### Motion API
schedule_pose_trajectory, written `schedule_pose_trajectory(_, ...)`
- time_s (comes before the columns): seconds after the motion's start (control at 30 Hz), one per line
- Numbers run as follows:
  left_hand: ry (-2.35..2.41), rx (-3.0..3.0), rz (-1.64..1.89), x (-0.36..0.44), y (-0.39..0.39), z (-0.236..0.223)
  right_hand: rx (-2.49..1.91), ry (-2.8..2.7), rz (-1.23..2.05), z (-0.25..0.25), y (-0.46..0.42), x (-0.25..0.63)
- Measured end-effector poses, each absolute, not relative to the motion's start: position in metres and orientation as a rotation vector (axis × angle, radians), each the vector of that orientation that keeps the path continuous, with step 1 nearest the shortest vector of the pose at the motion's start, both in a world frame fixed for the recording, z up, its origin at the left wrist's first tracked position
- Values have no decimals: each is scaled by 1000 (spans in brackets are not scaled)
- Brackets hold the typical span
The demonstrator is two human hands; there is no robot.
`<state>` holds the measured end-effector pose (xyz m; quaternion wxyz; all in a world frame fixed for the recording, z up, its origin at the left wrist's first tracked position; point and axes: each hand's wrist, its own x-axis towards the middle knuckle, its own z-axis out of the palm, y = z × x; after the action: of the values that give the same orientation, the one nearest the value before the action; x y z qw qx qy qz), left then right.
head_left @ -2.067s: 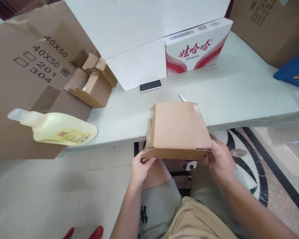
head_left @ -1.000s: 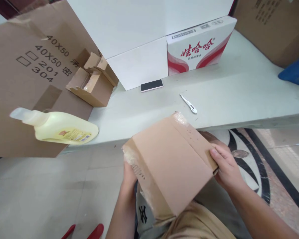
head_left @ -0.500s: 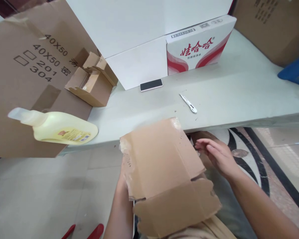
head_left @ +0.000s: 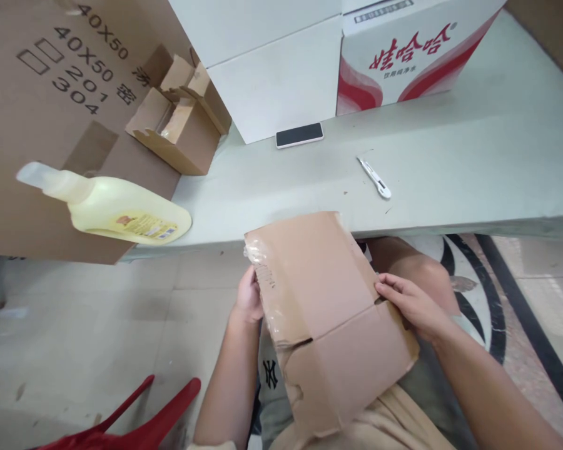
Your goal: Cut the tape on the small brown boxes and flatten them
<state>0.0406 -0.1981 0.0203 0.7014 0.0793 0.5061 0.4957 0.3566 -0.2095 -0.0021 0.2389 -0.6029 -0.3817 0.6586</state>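
Observation:
A flattened cardboard box (head_left: 319,275), brown with a folded flap toward me, lies over my lap at the table's front edge. Clear tape and small print run along its left side. My left hand (head_left: 250,297) grips that left edge, its fingers partly hidden behind the board. On the opposite edge, close to the flap's crease, my right hand (head_left: 406,303) pinches the cardboard between thumb and fingers. Beyond the box, a white utility knife (head_left: 374,178) rests on the table (head_left: 431,162).
A phone (head_left: 299,135) lies before white cartons (head_left: 281,81) and a red-and-white carton (head_left: 403,69). At left stand a yellow pump bottle (head_left: 126,209), small open cardboard boxes (head_left: 187,128) and a big brown carton (head_left: 9,144). Something red (head_left: 136,419) is on the floor.
My right hand, earlier apart from the cardboard with fingers extended, now holds its right edge. The cardboard has turned slightly, and my left hand shows more. The view has shifted.

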Motion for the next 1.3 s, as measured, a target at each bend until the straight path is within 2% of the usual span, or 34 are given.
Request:
schedule_pose_trajectory(0.2,1041,413,1082,41,-198,22,-1666,-1118,1462,-13,-210,350)
schedule_pose_trajectory(0.47,1100,680,1138,66,-196,24,-1560,-890,1231,-31,-215,352)
schedule_pose_trajectory(0.63,1177,774,1200,72,-195,15,-1555,-933,1112,-32,-216,355)
schedule_pose_trajectory(0.93,1137,667,1182,71,-196,21,-1536,-885,1160,-26,-218,351)
schedule_pose_trajectory(1.17,1199,725,1072,70,-195,13,-1372,-879,1717,-8,-221,364)
schedule_pose_trajectory(1.3,1376,901,1084,71,-191,8,-1455,-1147,1629,1,-215,362)
